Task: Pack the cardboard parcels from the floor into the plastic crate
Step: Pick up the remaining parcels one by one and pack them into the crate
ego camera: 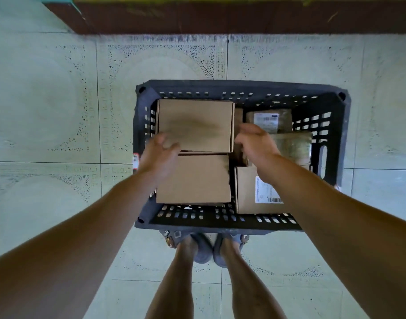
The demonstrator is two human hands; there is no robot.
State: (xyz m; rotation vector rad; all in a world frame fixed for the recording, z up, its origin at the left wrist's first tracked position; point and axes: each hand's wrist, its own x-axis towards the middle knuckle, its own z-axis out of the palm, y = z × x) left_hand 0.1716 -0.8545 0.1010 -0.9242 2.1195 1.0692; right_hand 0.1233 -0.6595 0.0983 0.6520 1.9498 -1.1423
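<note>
Black plastic crate (pixel 220 87) sits on the tiled floor (pixel 47 111), right in front of your sandalled feet (pixel 204 247). There are five parcels inside.

- **Left side:** a plain cardboard box (pixel 195 125) at the far end and a second plain box (pixel 192 179) at the near end, edges meeting.
- **Right side:** a labelled cardboard box (pixel 248 192) at the near end, a tape-wrapped parcel (pixel 294 146) in the middle against the right wall, and a wrapped parcel with a white label (pixel 268 119) at the far end.

Your left hand (pixel 159 153) is at the far box's near-left corner. The fingers are relaxed, and the thumb is spread away from them. It's blurred, so contact is unclear.

Your right hand (pixel 255 142) is at the same box's right edge, fingers curved toward it. You can't tell whether they grip the box or only hover.

A dark brown strip (pixel 220 17) runs along the top of the view.
</note>
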